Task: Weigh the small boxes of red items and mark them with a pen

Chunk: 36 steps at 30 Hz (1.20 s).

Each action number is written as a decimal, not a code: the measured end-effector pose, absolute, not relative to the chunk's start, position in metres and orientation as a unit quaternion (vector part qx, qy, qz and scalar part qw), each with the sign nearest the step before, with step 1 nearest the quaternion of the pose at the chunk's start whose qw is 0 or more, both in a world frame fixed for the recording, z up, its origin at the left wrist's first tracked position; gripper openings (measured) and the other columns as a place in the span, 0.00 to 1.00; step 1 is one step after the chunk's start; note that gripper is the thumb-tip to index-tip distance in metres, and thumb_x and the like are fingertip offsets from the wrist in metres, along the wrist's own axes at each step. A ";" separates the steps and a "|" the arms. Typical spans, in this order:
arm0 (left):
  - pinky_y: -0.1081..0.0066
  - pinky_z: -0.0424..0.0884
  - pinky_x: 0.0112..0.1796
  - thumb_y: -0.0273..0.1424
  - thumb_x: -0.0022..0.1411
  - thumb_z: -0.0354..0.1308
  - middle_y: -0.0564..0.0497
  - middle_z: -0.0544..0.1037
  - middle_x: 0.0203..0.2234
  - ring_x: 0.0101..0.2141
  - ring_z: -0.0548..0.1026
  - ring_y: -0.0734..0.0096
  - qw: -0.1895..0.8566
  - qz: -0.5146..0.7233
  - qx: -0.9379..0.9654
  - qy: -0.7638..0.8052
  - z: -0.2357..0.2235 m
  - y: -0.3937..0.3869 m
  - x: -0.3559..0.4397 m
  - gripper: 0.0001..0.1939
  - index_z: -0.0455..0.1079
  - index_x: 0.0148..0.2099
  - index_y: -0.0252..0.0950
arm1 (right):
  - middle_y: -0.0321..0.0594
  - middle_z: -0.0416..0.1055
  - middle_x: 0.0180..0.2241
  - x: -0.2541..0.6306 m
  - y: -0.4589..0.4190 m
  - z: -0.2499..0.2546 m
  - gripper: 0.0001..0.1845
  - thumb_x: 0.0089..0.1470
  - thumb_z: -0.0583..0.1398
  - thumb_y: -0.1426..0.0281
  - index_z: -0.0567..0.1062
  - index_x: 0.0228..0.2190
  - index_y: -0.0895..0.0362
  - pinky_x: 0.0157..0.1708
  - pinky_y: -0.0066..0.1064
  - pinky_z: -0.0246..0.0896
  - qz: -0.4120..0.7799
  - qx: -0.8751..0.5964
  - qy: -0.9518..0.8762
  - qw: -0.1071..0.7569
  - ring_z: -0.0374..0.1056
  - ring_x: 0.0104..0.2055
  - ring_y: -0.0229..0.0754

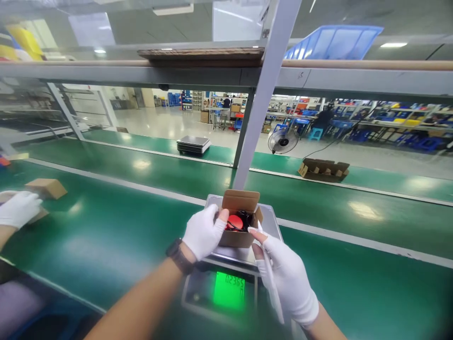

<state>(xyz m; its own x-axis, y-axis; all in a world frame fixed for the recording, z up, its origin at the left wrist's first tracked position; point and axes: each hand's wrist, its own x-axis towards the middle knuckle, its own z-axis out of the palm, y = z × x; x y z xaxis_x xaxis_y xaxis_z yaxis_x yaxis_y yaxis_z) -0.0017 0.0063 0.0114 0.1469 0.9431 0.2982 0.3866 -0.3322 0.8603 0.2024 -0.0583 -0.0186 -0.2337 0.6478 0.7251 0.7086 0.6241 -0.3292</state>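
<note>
A small open cardboard box (238, 238) stands on the steel pan of a weighing scale (271, 218). Inside it lies a red round part with black wires (235, 222). My left hand (203, 232), in a white glove, grips the box's left side with the thumb over its rim. My right hand (288, 276), also gloved, touches the box's right front corner and holds a white pen (271, 276) that slants down along the palm. The scale's green display (229, 289) is lit below the box.
The scale sits on a green conveyor belt (106, 236). At far left another person's gloved hand (17, 208) rests on small cardboard boxes (46, 187). A grey post (260, 104) rises behind the scale. A second scale (193, 144), a fan (282, 140) and a cardboard tray (323, 170) stand beyond.
</note>
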 end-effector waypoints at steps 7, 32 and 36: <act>0.76 0.58 0.17 0.51 0.60 0.43 0.51 0.66 0.15 0.15 0.63 0.74 0.559 0.454 0.558 0.412 -0.006 0.013 0.002 0.25 0.61 0.30 0.33 | 0.39 0.73 0.38 0.193 -0.058 0.012 0.16 0.60 0.56 0.71 0.71 0.49 0.52 0.39 0.30 0.66 0.010 -0.442 -0.772 0.457 0.70 0.38 0.41; 0.79 0.60 0.17 0.51 0.60 0.45 0.52 0.66 0.17 0.16 0.63 0.77 0.590 0.466 0.561 0.345 -0.007 0.014 -0.002 0.25 0.62 0.32 0.32 | 0.37 0.70 0.24 0.133 -0.014 0.056 0.18 0.59 0.51 0.61 0.67 0.20 0.55 0.33 0.30 0.54 0.128 -0.556 -0.731 0.374 0.66 0.29 0.42; 0.79 0.60 0.17 0.52 0.59 0.45 0.52 0.66 0.17 0.16 0.63 0.77 0.588 0.465 0.561 0.350 -0.005 0.013 -0.002 0.25 0.62 0.31 0.32 | 0.35 0.70 0.22 0.133 -0.013 0.054 0.19 0.59 0.52 0.62 0.68 0.20 0.55 0.32 0.30 0.53 0.120 -0.558 -0.726 0.383 0.66 0.28 0.41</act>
<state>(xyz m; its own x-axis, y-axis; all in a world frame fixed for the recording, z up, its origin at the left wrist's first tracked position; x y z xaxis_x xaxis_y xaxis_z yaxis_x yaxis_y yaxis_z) -0.0015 0.0135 -0.0053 0.3219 0.9403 0.1107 -0.1545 -0.0632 0.9860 0.1327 -0.0129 0.0544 -0.0835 0.9031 0.4213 0.7190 0.3473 -0.6020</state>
